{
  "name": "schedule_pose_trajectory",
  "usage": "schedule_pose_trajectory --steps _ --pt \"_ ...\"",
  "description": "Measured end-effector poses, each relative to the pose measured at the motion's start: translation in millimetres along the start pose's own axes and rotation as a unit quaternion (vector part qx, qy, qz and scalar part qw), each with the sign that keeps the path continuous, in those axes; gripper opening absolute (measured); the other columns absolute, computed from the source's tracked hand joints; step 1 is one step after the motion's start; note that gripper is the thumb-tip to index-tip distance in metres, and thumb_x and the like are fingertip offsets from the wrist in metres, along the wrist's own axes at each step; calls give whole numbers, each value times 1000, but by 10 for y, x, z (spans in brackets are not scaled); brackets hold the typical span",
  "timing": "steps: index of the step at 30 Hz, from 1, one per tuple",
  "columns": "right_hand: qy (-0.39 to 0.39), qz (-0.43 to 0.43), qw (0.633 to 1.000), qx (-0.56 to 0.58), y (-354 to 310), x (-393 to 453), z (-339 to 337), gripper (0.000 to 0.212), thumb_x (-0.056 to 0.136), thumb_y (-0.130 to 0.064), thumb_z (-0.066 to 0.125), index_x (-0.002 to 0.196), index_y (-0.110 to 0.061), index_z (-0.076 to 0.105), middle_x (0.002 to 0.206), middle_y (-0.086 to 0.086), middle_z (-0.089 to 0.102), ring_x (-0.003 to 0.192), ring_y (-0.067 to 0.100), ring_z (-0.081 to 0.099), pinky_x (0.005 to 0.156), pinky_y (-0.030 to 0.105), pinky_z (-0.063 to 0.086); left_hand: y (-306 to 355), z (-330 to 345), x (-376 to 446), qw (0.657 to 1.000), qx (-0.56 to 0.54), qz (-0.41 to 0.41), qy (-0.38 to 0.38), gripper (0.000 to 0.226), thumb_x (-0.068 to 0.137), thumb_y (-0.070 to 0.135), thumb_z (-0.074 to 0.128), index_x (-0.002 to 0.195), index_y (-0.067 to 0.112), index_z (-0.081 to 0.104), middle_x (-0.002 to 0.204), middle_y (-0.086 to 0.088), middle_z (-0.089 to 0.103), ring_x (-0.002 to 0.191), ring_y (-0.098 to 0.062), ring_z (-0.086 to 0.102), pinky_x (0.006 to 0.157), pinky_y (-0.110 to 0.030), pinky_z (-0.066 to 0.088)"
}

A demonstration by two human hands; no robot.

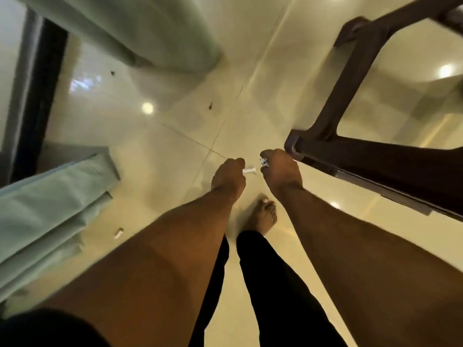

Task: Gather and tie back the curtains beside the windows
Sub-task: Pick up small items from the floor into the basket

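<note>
Pinching a white strip [249, 170]; both hands.

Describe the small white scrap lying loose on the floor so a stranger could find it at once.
Start at the pale green curtain bunched at the lower left. Just off its right edge, on the glossy cream floor tiles, lies a short white scrap. Unlike the white pieces pinched in the hands, nothing touches it.

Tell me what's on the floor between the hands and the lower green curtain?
Head view: mostly bare glossy tiled floor, with one small white scrap near the pale green curtain.
</note>
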State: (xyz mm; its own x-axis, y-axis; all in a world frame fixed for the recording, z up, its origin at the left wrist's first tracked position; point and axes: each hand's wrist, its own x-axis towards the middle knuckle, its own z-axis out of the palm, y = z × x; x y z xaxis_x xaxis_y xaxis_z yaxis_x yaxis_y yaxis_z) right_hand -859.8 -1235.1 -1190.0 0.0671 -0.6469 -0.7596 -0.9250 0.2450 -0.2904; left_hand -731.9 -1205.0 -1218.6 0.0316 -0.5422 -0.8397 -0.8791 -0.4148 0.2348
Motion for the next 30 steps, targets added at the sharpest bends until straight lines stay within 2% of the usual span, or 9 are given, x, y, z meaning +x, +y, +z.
schedule_pose_trajectory --steps 3,8,10,13,15,18,22,26,30 --pt "3 10 1000 -11 310 170 391 29 90 -9 55 119 -13 62 119 12 61 109 32 55 78 30 39 -68 533 300 999 7 32 7 36 94 8 52 129 17 55 124 -9 56 115 -28 54 95 -37 48" --pt "24 16 999 -28 738 641 982 33 89 -10 60 122 -13 61 121 14 60 109 34 57 88 34 45 -187 1151 980 993 84 74 30 33 91 16 60 124 15 53 122 -10 53 112 -28 53 86 -37 48" --pt "18 16 999 -33 778 700 1041 32 89 -9 61 121 -13 61 120 13 61 107 34 58 87 34 46 -259 1214 1073 982 133 123 51 37 89 18 64 124 13 52 118 -12 56 106 -28 57 81 -36 49" --pt "32 11 999 -36 850 877 1190 30 90 -8 60 120 -11 61 117 14 62 104 34 59 82 32 46 -371 1325 1282 963 142 208 97 28 85 16 70 111 10 62 102 -13 64 90 -28 64 71 -35 51" --pt "31 14 999 -28 833 845 1170 29 90 -7 59 119 -9 62 116 15 62 103 35 59 79 30 43 -404 1228 1226 978 76 189 38 22 90 19 63 110 9 62 108 -13 63 98 -29 62 78 -36 48" --pt "21 6 1000 -6 724 630 902 34 88 -8 60 122 -10 60 120 15 61 108 35 57 85 33 44 -382 931 919 992 -94 80 15 18 83 21 70 97 10 65 98 -10 67 91 -29 63 78 -35 50" --pt "-13 -45 999 12 376 -128 166 42 86 -11 63 127 -13 57 123 14 59 113 34 55 92 38 45 -92 261 -92 955 -289 28 61 18 76 14 78 89 6 68 79 -8 67 74 -30 68 72 -44 59" --pt "14 -28 996 79 -8 -1291 -768 39 83 -12 67 122 -11 60 121 14 61 113 33 54 92 38 44 364 -599 -1384 951 -297 63 60 19 77 16 78 93 9 69 77 -2 70 72 -18 69 73 -33 58" --pt "77 7 983 164 -182 -2485 -1569 40 81 -12 71 119 -12 63 116 13 66 106 30 60 92 37 48 889 -1280 -2593 950 -291 103 58 21 77 16 79 94 9 70 76 -2 72 68 -14 68 70 -30 56"
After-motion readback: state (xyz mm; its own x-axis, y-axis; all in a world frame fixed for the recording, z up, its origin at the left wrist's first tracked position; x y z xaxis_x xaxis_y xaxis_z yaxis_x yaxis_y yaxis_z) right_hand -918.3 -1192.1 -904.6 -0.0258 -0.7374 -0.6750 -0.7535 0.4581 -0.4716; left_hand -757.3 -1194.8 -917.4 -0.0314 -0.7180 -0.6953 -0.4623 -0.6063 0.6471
